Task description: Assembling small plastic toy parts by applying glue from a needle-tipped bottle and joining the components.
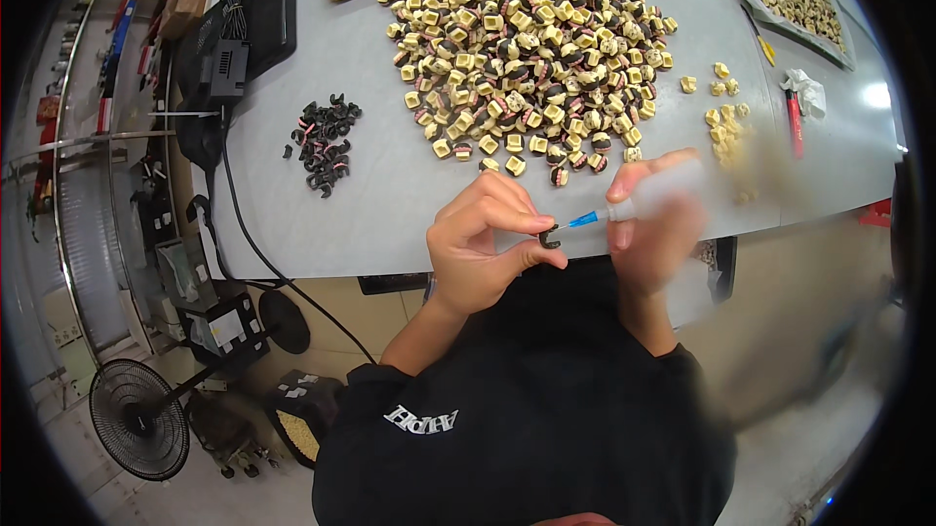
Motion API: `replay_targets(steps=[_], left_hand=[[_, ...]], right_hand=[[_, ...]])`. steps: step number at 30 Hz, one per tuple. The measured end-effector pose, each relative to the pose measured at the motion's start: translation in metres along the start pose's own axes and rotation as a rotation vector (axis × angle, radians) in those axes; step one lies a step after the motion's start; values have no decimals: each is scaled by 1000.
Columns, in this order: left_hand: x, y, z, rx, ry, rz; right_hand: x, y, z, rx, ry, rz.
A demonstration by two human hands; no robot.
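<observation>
Left hand point(476, 245), just right of the middle of the frame in the head view, pinches a small black curved piece point(548, 237) between the tips of its thumb and forefinger, with the other fingers bent in behind the forefinger. Right hand point(651, 245), a little farther right and partly blurred, is curled around a translucent white bottle point(668, 191), its thumb and fingers closed on either side near the neck; how hard it squeezes I cannot tell. From the bottle's neck a blue nozzle point(583, 220) with a thin needle point(563, 226) reaches across the gap between the hands. Both hands are above the near edge of the grey table point(375, 224). The black piece sits at the left hand's fingertips, left of the right hand, with the needle's end at it; whether the two touch is too small to tell. The bottle's long axis slants from upper right to lower left, so the needle points left and slightly down. The black piece looks C-shaped, its long axis running roughly up and down the frame and its hollow facing right, toward the needle. Above the hands, at upper middle, spreads a large heap of cream and black pieces point(526, 58); a smaller cluster of black curved pieces point(327, 141) lies left of centre.
</observation>
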State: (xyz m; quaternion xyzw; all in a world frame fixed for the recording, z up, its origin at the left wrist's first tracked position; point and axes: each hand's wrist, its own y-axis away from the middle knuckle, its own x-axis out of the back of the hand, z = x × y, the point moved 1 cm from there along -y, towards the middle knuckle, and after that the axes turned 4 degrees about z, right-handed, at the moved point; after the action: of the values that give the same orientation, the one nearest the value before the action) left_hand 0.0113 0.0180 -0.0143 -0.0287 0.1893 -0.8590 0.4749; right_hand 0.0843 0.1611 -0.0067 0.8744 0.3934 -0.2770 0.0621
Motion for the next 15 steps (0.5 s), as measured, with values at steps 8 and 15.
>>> replay_targets(steps=[8,15], left_hand=[[0,-1,-3,-7,40,11],[1,-3,-5,-28,111,44]], right_hand=[[2,-1,-2,-15,-38,22],[23,-20,-15,222,-93,114]])
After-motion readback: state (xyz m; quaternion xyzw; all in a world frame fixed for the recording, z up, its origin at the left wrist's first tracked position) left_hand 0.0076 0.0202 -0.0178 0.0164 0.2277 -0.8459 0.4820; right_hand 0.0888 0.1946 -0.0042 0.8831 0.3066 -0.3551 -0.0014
